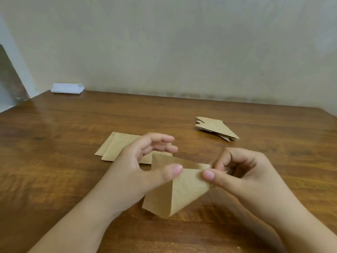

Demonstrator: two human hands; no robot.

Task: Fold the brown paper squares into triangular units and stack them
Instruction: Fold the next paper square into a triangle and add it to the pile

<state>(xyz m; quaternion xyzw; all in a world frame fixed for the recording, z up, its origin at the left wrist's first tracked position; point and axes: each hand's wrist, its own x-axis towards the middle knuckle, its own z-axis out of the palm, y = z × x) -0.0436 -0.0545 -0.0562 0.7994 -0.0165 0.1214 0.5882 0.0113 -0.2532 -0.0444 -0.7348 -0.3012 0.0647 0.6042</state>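
Observation:
A partly folded brown paper square [184,190] is held above the wooden table [54,143], bent into a loose triangular pocket. My right hand [244,172] pinches its right corner between thumb and fingers. My left hand [144,167] grips its left side, thumb pressed on the front face, fingers spread behind it. A flat pile of unfolded brown squares [116,147] lies behind my left hand, partly hidden by it. A stack of folded triangular units [217,128] rests further back on the right.
A folded white cloth or paper bundle [67,88] sits at the table's far left corner by the wall. A dark panel [9,75] leans at the left beyond the table edge.

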